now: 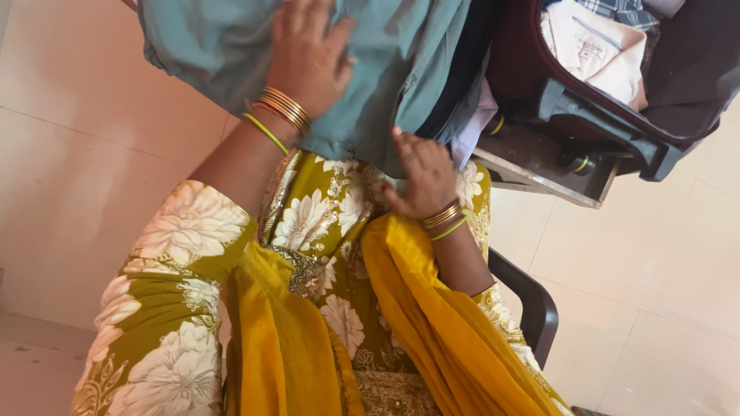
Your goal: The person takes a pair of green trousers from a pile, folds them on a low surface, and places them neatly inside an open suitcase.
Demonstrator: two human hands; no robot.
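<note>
Item one, largest: pale tiled floor [92, 139], running under everything. Item two: my own lap in olive floral dress with a mustard scarf [432, 323] draped across it, the dark arm of my chair [532, 304] at my right. Item three: maroon suitcase [617, 115], open and tilted on a low wooden stand [539, 169], folded cream and checked clothes inside. Item four: teal-grey garment [223, 46], spread over my knees, its far edge touching the suitcase. Item five: my left hand [308, 54], fingers spread, palm pressed flat on the cloth. Item six: my right hand [420, 173], fingers curled, pinching the garment's near hem. Handling note, as I judge it: keep the left palm anchoring while the right draws the hem taut, so the fabric lies smooth without bunching.
</note>
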